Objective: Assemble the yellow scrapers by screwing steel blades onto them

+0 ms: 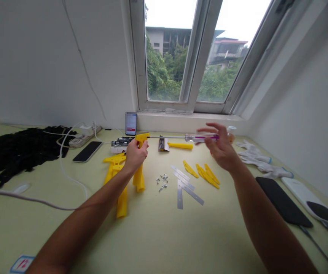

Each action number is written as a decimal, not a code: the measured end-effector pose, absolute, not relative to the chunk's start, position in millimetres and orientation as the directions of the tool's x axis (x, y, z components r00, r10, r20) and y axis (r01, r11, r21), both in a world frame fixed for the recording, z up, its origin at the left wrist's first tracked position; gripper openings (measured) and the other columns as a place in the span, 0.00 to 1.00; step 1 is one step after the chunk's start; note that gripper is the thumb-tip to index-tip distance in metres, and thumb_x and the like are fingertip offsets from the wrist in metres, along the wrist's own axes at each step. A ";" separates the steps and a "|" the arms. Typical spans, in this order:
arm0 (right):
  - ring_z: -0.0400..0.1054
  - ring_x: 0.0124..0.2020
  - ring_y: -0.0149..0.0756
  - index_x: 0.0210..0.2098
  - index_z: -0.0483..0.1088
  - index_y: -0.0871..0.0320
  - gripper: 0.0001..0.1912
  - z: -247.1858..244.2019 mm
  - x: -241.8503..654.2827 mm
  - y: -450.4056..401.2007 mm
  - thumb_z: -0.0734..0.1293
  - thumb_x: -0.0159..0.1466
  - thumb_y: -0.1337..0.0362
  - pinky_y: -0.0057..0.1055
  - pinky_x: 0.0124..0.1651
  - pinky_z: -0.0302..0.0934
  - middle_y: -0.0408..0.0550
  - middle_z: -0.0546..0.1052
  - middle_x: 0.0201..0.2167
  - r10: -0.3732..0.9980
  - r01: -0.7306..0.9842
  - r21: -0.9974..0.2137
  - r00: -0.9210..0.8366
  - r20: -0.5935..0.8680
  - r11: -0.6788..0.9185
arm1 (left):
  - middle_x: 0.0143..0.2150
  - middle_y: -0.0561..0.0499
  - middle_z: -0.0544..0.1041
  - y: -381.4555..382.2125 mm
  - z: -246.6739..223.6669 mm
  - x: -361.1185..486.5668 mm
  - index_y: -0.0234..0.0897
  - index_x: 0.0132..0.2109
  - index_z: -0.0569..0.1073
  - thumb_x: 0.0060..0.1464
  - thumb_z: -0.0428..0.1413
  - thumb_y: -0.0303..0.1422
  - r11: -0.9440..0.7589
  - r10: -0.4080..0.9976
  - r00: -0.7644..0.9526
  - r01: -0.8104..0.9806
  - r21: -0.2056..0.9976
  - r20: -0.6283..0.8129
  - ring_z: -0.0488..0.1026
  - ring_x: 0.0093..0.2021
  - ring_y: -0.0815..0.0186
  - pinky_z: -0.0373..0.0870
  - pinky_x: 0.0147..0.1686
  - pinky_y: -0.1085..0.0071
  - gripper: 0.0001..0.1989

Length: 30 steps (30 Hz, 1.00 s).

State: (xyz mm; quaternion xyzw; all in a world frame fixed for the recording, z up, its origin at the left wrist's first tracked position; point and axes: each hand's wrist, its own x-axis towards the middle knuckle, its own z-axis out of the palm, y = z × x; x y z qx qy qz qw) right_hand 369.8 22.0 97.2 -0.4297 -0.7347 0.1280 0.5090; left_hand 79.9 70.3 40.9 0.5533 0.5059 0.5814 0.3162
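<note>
My left hand (135,156) grips a yellow plastic part (139,167), which stands upright with its top near the far edge of the desk. My right hand (219,148) holds a screwdriver (201,137) with a clear handle and purple stripe. Its long metal shaft points left, and its tip reaches the top of the yellow part. A larger yellow plastic piece (117,186) lies under my left forearm. Between my hands lie small metal nuts (162,182), several flat metal strips (186,186), and several yellow plastic slats (206,176).
A yellow bar (180,145) and a metal fitting (162,144) lie near the windowsill (187,121). Gloves (255,156) and black and white devices (282,201) lie on the right. A power strip (81,140), phones, cables and black scraps (18,152) lie on the left.
</note>
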 end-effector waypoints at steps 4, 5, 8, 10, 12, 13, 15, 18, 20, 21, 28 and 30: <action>0.72 0.26 0.32 0.55 0.63 0.51 0.22 100.0 367.6 18.6 0.65 0.65 0.50 0.34 0.32 0.71 0.48 0.77 0.40 0.787 0.507 -0.646 -0.114 0.607 0.571 | 0.20 0.55 0.68 69.6 41.1 80.9 0.35 0.31 0.69 0.53 0.55 0.38 -0.280 0.929 -0.185 0.213 0.936 0.320 0.64 0.16 0.72 0.59 0.15 0.76 0.10; 0.72 0.25 0.32 0.55 0.63 0.51 0.22 100.3 367.0 18.1 0.65 0.65 0.51 0.34 0.32 0.71 0.48 0.77 0.39 0.796 0.507 -0.657 -0.103 0.596 0.557 | 0.20 0.55 0.68 69.5 41.1 81.0 0.35 0.31 0.69 0.54 0.55 0.38 -0.281 0.929 -0.182 0.217 0.935 0.322 0.64 0.16 0.72 0.59 0.16 0.76 0.10; 0.73 0.28 0.33 0.55 0.62 0.53 0.25 99.0 366.8 18.8 0.69 0.62 0.51 0.34 0.33 0.72 0.49 0.77 0.41 0.786 0.489 -0.658 -0.102 0.609 0.573 | 0.21 0.55 0.68 69.7 41.1 80.9 0.35 0.32 0.68 0.54 0.55 0.38 -0.284 0.930 -0.175 0.216 0.934 0.323 0.64 0.16 0.72 0.59 0.16 0.76 0.10; 0.72 0.25 0.32 0.51 0.65 0.54 0.22 97.6 367.3 20.0 0.68 0.62 0.51 0.33 0.31 0.71 0.49 0.77 0.38 0.791 0.501 -0.665 -0.069 0.608 0.554 | 0.21 0.55 0.68 70.0 40.9 80.2 0.35 0.32 0.68 0.54 0.55 0.39 -0.286 0.931 -0.173 0.208 0.935 0.323 0.64 0.16 0.72 0.59 0.16 0.76 0.10; 0.72 0.25 0.31 0.51 0.64 0.54 0.22 97.2 366.8 19.8 0.68 0.62 0.51 0.32 0.30 0.71 0.48 0.77 0.38 0.793 0.486 -0.672 -0.078 0.604 0.559 | 0.21 0.55 0.68 70.4 40.9 79.5 0.35 0.32 0.68 0.53 0.56 0.39 -0.292 0.928 -0.177 0.199 0.935 0.328 0.64 0.16 0.73 0.59 0.16 0.77 0.11; 0.72 0.25 0.31 0.53 0.63 0.53 0.24 97.8 365.9 19.1 0.69 0.61 0.51 0.32 0.30 0.71 0.48 0.77 0.40 0.793 0.466 -0.674 -0.106 0.600 0.573 | 0.21 0.55 0.68 70.5 41.1 79.3 0.35 0.31 0.68 0.53 0.56 0.39 -0.294 0.927 -0.181 0.194 0.936 0.328 0.64 0.16 0.73 0.59 0.16 0.77 0.10; 0.70 0.21 0.28 0.51 0.63 0.53 0.24 100.0 363.1 17.2 0.70 0.60 0.52 0.29 0.26 0.69 0.46 0.77 0.38 0.798 0.439 -0.688 -0.129 0.589 0.578 | 0.21 0.56 0.68 70.1 42.5 79.5 0.35 0.31 0.68 0.53 0.56 0.38 -0.293 0.927 -0.185 0.182 0.939 0.326 0.63 0.15 0.73 0.58 0.15 0.77 0.10; 0.63 0.13 0.26 0.43 0.67 0.56 0.16 102.8 361.4 18.9 0.68 0.62 0.51 0.24 0.15 0.59 0.39 0.74 0.23 0.815 0.395 -0.751 0.010 0.580 0.530 | 0.21 0.55 0.67 67.3 48.7 81.2 0.35 0.30 0.68 0.53 0.56 0.38 -0.287 0.933 -0.174 0.162 0.944 0.313 0.62 0.14 0.73 0.57 0.13 0.76 0.11; 0.64 0.13 0.28 0.41 0.68 0.57 0.17 100.0 367.2 26.8 0.67 0.62 0.51 0.25 0.15 0.59 0.39 0.73 0.19 0.808 0.313 -0.796 0.126 0.576 0.518 | 0.20 0.56 0.67 63.6 56.0 82.7 0.35 0.30 0.68 0.53 0.57 0.38 -0.287 0.935 -0.175 0.134 0.949 0.307 0.62 0.14 0.74 0.56 0.12 0.77 0.11; 0.65 0.14 0.29 0.42 0.68 0.58 0.17 96.3 372.8 32.9 0.67 0.62 0.51 0.26 0.16 0.61 0.40 0.73 0.19 0.811 0.275 -0.818 0.173 0.559 0.505 | 0.20 0.56 0.67 61.2 60.2 83.4 0.35 0.30 0.68 0.53 0.57 0.37 -0.291 0.935 -0.180 0.110 0.950 0.307 0.62 0.14 0.74 0.55 0.12 0.77 0.11; 0.70 0.23 0.32 0.43 0.73 0.64 0.23 38.2 426.9 77.8 0.68 0.57 0.51 0.29 0.26 0.66 0.46 0.77 0.23 0.957 0.491 -0.841 0.045 0.286 0.228 | 0.20 0.56 0.66 43.2 78.0 88.0 0.34 0.30 0.68 0.53 0.59 0.37 -0.306 0.949 -0.110 -0.087 0.948 0.296 0.62 0.14 0.75 0.55 0.12 0.78 0.12; 0.72 0.26 0.33 0.41 0.75 0.63 0.21 25.8 435.9 80.8 0.70 0.54 0.53 0.32 0.32 0.68 0.48 0.79 0.26 0.974 0.536 -0.818 -0.043 0.221 0.209 | 0.23 0.55 0.68 41.6 77.1 89.6 0.33 0.30 0.68 0.53 0.59 0.37 -0.297 0.954 -0.076 -0.130 0.946 0.289 0.62 0.15 0.76 0.56 0.12 0.78 0.12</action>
